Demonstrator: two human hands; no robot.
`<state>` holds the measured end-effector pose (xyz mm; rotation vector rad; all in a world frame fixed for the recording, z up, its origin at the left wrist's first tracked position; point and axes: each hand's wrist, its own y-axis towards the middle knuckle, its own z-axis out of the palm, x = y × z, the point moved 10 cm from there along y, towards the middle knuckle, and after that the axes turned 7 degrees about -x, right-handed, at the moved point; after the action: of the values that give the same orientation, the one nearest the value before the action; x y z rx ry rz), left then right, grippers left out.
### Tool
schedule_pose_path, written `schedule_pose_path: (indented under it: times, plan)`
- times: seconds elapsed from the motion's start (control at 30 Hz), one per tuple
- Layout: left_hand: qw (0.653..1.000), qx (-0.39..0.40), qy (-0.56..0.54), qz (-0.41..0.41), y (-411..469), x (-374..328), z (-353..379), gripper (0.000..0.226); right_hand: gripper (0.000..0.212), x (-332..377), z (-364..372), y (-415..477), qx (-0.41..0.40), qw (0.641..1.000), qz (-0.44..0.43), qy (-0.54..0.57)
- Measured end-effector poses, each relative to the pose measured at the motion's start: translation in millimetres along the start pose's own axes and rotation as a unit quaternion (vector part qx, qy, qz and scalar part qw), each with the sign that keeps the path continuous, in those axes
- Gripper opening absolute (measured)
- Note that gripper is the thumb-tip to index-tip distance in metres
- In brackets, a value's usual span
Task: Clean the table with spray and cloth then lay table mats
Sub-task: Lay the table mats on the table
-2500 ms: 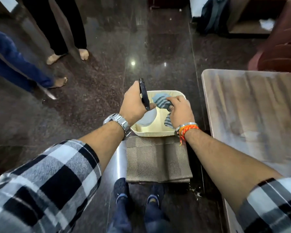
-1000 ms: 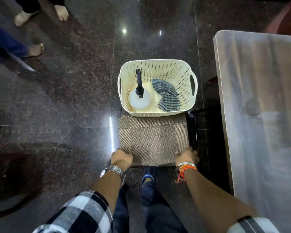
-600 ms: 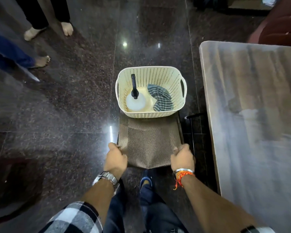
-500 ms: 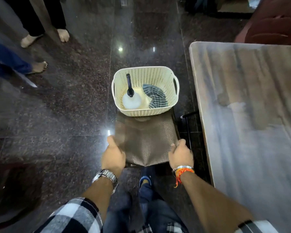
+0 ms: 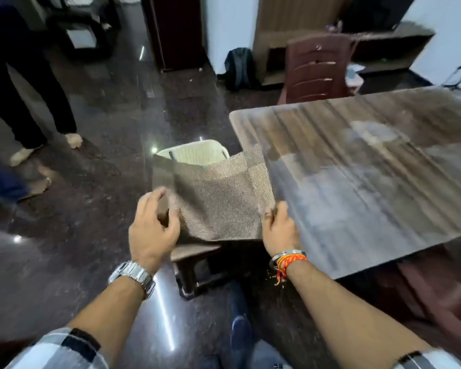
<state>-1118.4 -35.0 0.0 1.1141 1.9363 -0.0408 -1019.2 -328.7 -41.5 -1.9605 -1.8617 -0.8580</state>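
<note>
Left hand (image 5: 152, 227) is half open, its thumb lying on top of the table mat (image 5: 218, 203) at the near left corner and its fingers curving round the edge; blur hides how firmly it grips. Right hand (image 5: 278, 230) pinches the near right corner, thumb on top. The mat hangs between both hands, tilted with its far edge raised, above a dark stool (image 5: 197, 275). It covers most of a cream basket (image 5: 197, 153) behind it. Its right edge overlaps the left edge of the counter (image 5: 370, 169), whose wood-grain top shows pale smeared patches. Dark polished floor (image 5: 77, 249) spreads to the left. A bystander's legs (image 5: 37, 102) stand well apart, and a maroon chair (image 5: 317, 67) sits at the counter's far side. The mat is brown and finely woven, with darker bands along its left and far edges, and it bows slightly.
</note>
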Motion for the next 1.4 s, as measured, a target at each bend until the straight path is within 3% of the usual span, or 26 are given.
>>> schedule_pose_path:
  times: [0.13,0.23,0.37,0.53,0.67,0.83,1.07,1.13,1.23,1.4]
  plan:
    - [0.997,0.016,0.006,0.076,18.8,-80.4,0.8,0.076,0.028,-19.8,-71.7,12.6,-0.067,0.995,0.051,0.052]
    - [0.986,0.053,0.011,0.155,29.9,-147.5,35.5,0.080,0.029,-53.2,-119.5,26.5,-0.118,0.984,0.108,0.074]
    - [0.959,0.129,0.060,0.245,23.8,-235.2,121.7,0.073,0.024,-122.8,-164.7,42.7,-0.181,0.966,0.169,0.073]
    - [0.912,0.208,0.115,0.335,-13.4,-327.0,249.5,0.080,0.035,-232.2,-196.2,68.7,-0.214,0.940,0.266,-0.010]
    - [0.902,0.232,0.114,0.345,-30.1,-389.3,348.2,0.078,0.039,-318.6,-221.1,109.5,-0.193,0.918,0.343,-0.059]
    - [0.886,0.271,0.079,0.367,-57.7,-453.8,459.7,0.067,0.038,-408.1,-242.4,149.4,-0.205,0.883,0.421,-0.015]
    - [0.850,0.331,0.078,0.401,-93.7,-474.3,575.1,0.075,0.035,-489.5,-242.8,185.4,-0.222,0.847,0.483,0.022]
    - [0.835,0.359,0.120,0.398,-109.8,-474.0,594.3,0.089,0.041,-498.3,-243.9,189.7,-0.220,0.846,0.486,-0.011]
    - [0.807,0.425,0.177,0.371,-143.6,-455.4,615.5,0.078,0.070,-487.3,-241.4,201.9,-0.207,0.873,0.411,-0.164]
    - [0.782,0.506,0.197,0.306,-178.7,-433.5,637.4,0.068,0.070,-449.7,-193.0,238.0,-0.129,0.941,0.239,-0.202]
